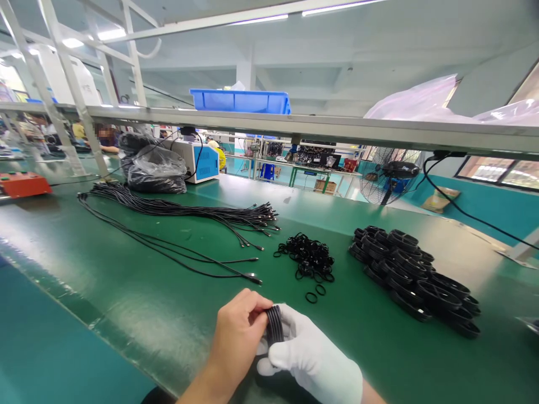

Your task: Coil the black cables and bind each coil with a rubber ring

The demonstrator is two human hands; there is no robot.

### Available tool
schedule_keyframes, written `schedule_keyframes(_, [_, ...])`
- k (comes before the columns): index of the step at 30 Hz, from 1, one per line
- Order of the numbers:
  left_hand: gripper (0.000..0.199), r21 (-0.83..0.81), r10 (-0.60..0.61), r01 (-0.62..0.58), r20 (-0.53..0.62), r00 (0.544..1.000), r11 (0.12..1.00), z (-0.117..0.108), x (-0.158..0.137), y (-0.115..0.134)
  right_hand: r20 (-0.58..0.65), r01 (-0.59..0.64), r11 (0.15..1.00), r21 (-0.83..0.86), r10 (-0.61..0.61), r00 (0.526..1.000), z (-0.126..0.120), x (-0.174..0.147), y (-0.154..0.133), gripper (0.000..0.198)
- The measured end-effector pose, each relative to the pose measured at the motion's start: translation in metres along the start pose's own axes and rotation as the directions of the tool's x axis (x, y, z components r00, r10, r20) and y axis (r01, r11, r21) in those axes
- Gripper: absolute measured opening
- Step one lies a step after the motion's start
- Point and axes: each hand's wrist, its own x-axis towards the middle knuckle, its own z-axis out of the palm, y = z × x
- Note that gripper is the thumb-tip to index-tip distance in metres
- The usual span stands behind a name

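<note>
A coiled black cable [275, 325] is held between both hands over the near part of the green table. My right hand [309, 350], in a white glove, grips the coil from the right with thumb and fingers. From the left, my bare left hand [240, 331] pinches the coil's upper edge; its fingertips are partly hidden. Just beyond lies a pile of small black rings [309, 255], with two loose rings nearer. Several straight black cables [185, 210] lie in a long bundle at the left, and a few separate cables [177, 252] stretch in front of it.
Stacked coiled cables [408, 269] sit on the right of the green table [168, 314]. Behind the bundle are black plastic bags [154, 168] and a blue-and-white machine [202, 160]. An orange box [25, 184] stands far left. A shelf above carries a blue bin [240, 102].
</note>
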Motion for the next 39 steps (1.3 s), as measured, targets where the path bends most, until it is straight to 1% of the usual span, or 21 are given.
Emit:
schedule_keyframes(4, [0.027, -0.026, -0.03, 0.031, 0.042, 0.999, 0.999, 0.0, 0.0, -0.003, -0.022, 0.006, 1.0, -0.01, -0.006, 1.0, -0.001, 0.001, 0.003, 0.052])
schedule_keyframes(8, [0.024, -0.076, -0.053, 0.057, 0.06, 0.997, 0.995, 0.0, 0.004, -0.005, -0.03, -0.004, 1.0, -0.007, 0.004, 1.0, 0.0, 0.0, 0.005, 0.051])
schedule_keyframes(10, [0.028, -0.053, -0.008, 0.012, 0.087, 0.996, 0.998, -0.001, 0.005, -0.003, -0.02, 0.01, 1.0, -0.004, -0.01, 1.0, 0.0, 0.0, 0.005, 0.048])
schedule_keyframes(13, [0.041, -0.014, 0.1, -0.099, 0.127, 0.987, 0.995, -0.003, 0.004, -0.001, 0.041, 0.031, 0.999, -0.008, -0.031, 0.999, 0.0, 0.001, 0.005, 0.047])
schedule_keyframes(14, [0.043, -0.007, 0.122, -0.122, 0.123, 0.985, 0.993, -0.003, 0.003, -0.002, 0.051, 0.041, 0.999, -0.01, -0.041, 0.998, 0.0, 0.002, 0.006, 0.048])
schedule_keyframes(16, [0.041, 0.005, 0.139, -0.14, 0.091, 0.986, 0.99, -0.001, 0.001, -0.004, 0.058, 0.048, 0.999, 0.002, -0.048, 0.997, 0.001, 0.002, 0.007, 0.051])
schedule_keyframes(19, [0.037, -0.006, 0.133, -0.133, 0.029, 0.991, 0.991, 0.001, 0.0, -0.008, 0.063, 0.04, 0.998, 0.042, -0.043, 0.997, 0.001, 0.002, 0.01, 0.053])
schedule_keyframes(21, [0.036, -0.02, 0.131, -0.131, 0.016, 0.991, 0.991, 0.002, 0.002, -0.008, 0.072, 0.031, 0.998, 0.061, -0.035, 0.997, -0.001, 0.0, 0.009, 0.052])
schedule_keyframes(23, [0.036, -0.018, 0.13, -0.129, 0.029, 0.991, 0.991, 0.002, 0.006, -0.007, 0.088, 0.024, 0.996, 0.084, -0.031, 0.996, -0.002, -0.001, 0.008, 0.051])
schedule_keyframes(26, [0.036, -0.001, 0.116, -0.117, 0.066, 0.991, 0.993, 0.002, 0.012, -0.004, 0.147, -0.028, 0.986, 0.164, 0.004, 0.989, -0.005, -0.004, 0.004, 0.047])
schedule_keyframes(28, [0.036, 0.006, 0.112, -0.113, 0.077, 0.991, 0.994, 0.003, 0.015, -0.004, 0.168, -0.071, 0.974, 0.214, 0.035, 0.985, -0.006, -0.005, 0.002, 0.051])
schedule_keyframes(30, [0.035, 0.015, 0.106, -0.108, 0.092, 0.99, 0.994, 0.003, 0.017, -0.004, 0.154, -0.081, 0.976, 0.201, 0.05, 0.987, -0.007, -0.005, 0.002, 0.049])
schedule_keyframes(32, [0.034, 0.022, 0.092, -0.096, 0.125, 0.988, 0.995, 0.002, 0.018, -0.005, 0.122, -0.056, 0.986, 0.158, 0.037, 0.992, -0.007, -0.005, 0.003, 0.043])
schedule_keyframes(35, [0.032, 0.026, 0.066, -0.071, 0.142, 0.988, 0.997, 0.0, 0.014, -0.006, 0.098, -0.037, 0.988, 0.153, 0.022, 0.995, -0.008, -0.004, 0.004, 0.043])
schedule_keyframes(37, [0.033, 0.045, 0.089, -0.095, 0.123, 0.988, 0.994, -0.001, 0.009, -0.008, 0.1, -0.04, 0.985, 0.171, 0.023, 0.995, -0.009, -0.003, 0.006, 0.043])
schedule_keyframes(39, [0.034, 0.08, 0.161, -0.169, 0.1, 0.982, 0.982, -0.002, 0.003, -0.01, 0.116, -0.04, 0.982, 0.183, 0.019, 0.993, -0.011, -0.002, 0.006, 0.043])
